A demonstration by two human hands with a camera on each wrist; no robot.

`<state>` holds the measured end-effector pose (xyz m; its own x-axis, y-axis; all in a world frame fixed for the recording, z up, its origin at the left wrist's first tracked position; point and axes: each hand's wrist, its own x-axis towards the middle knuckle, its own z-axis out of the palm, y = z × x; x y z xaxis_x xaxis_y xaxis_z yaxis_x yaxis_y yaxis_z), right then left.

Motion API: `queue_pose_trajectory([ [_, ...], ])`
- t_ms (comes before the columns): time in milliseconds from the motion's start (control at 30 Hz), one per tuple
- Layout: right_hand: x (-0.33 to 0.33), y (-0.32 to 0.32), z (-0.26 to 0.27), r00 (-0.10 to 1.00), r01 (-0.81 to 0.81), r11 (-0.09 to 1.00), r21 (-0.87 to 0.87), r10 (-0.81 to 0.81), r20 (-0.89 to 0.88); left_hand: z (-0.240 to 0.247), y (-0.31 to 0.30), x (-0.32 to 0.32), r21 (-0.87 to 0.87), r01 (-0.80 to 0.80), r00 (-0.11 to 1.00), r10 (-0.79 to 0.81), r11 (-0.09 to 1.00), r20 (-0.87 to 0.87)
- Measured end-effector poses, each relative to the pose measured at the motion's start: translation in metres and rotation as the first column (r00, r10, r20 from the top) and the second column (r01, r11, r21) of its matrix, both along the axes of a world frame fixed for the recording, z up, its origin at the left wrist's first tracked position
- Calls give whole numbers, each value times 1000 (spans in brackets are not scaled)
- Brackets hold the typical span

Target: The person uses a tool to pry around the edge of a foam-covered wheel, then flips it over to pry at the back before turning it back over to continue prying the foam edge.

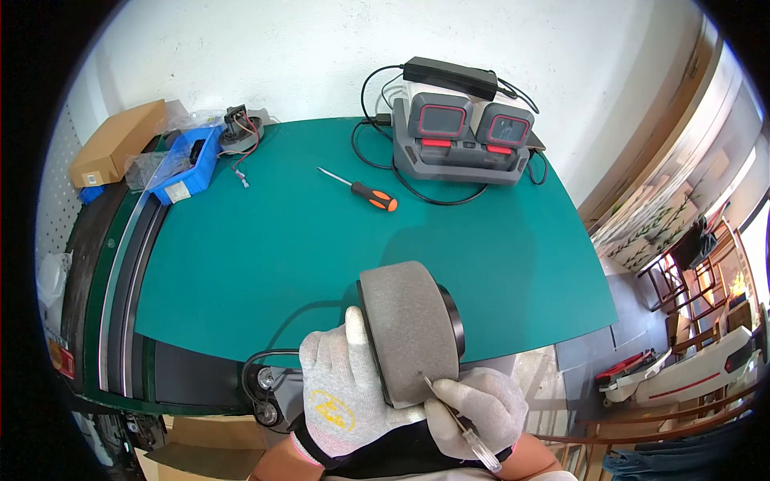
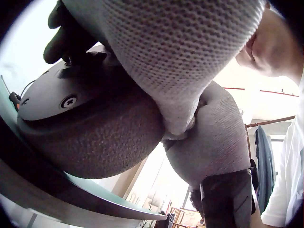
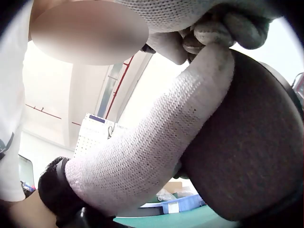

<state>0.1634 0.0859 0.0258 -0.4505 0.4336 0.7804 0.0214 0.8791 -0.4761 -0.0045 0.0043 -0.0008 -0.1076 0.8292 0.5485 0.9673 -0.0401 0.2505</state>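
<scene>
At the near edge of the tabletop (image 1: 273, 240), between the two hands: one thick wheel (image 1: 409, 333), grey textured rim, black sides, held tilted; whether it touches the green surface cannot be told. One cross-head screw (image 2: 69, 102), set in its black side face, seen in the left wrist view.

Left hand (image 1: 341, 389), in a pale knitted glove with yellow print: grip closed round the wheel from its left side, some fingers lying against the black face.

Right hand (image 1: 479, 409), gloved likewise: grip pinching one slim screwdriver (image 1: 484, 454), clear handle towards the wearer, tip at the lower part of the grey rim. Whether the tip enters the rim cannot be told.

Beyond, on the tabletop: one orange-and-black screwdriver (image 1: 374, 196), lying flat, shaft to the left. Far right: one grey dock (image 1: 461, 164) bearing two grey units (image 1: 441, 119) with red outlines; a black adapter (image 1: 450, 77) behind them, with black cables.

Far left: one blue bin (image 1: 190, 172) with bagged items; just beside it, a dark round part (image 1: 241, 138) with a red wire; one brown carton (image 1: 120, 144) to the bin's left.
</scene>
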Motion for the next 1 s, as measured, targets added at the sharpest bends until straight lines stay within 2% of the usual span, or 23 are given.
queue_pose_trajectory([
  [367, 4, -1, -8, 1000, -21, 1000, -9, 22, 20, 0, -3, 3, -56, -40, 999, 38, 998, -25],
  [533, 4, 0, -11, 1000, -21, 999, -32, 22, 17, 0, -3, 3, -47, -23, 1000, 22, 999, -4],
  [600, 1, 5, -8, 996, -86, 996, 11, 86, -23, 1, -3, 2, -52, -27, 1000, 27, 998, -6],
  [1000, 2, 4, -9, 996, -83, 996, 7, 84, -20, -1, -2, 1, -21, 5, 1000, -5, 1000, -20],
])
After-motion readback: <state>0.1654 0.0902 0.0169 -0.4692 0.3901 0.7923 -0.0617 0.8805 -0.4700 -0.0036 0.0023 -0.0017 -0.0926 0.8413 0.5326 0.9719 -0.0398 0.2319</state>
